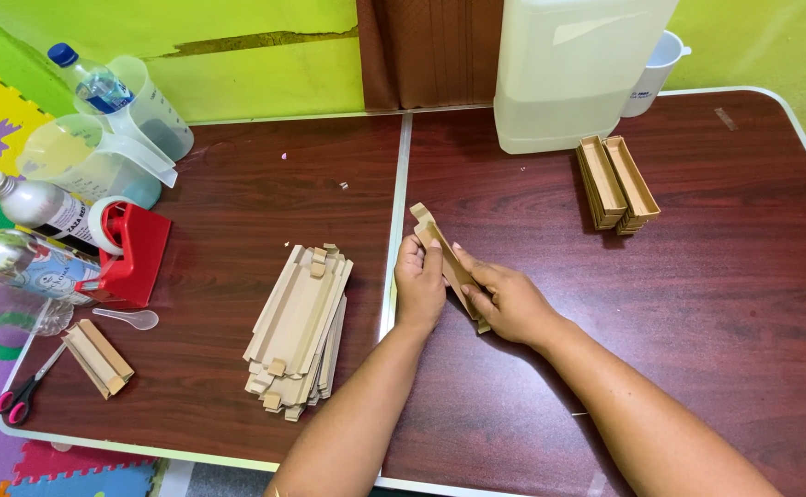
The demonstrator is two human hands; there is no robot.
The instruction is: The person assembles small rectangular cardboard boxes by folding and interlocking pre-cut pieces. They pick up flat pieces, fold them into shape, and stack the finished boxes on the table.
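Observation:
Both of my hands grip one long, narrow tan cardboard piece (428,226) that lies slanted on the dark wooden table (716,304). My left hand (418,283) pinches its upper half. My right hand (506,294) presses on its lower half, with fingers along the edge. To the left of my hands lies a stack of flat, unfolded tan cardboard blanks (300,329). Folded tan cardboard trays (616,184) are stacked at the back right.
A large white plastic jug (568,69) and white cup (653,69) stand at the back. At the left are a red tape dispenser (136,253), bottles (30,262), measuring jugs (99,156), a plastic spoon (127,318), a small folded tray (97,357) and scissors (18,398).

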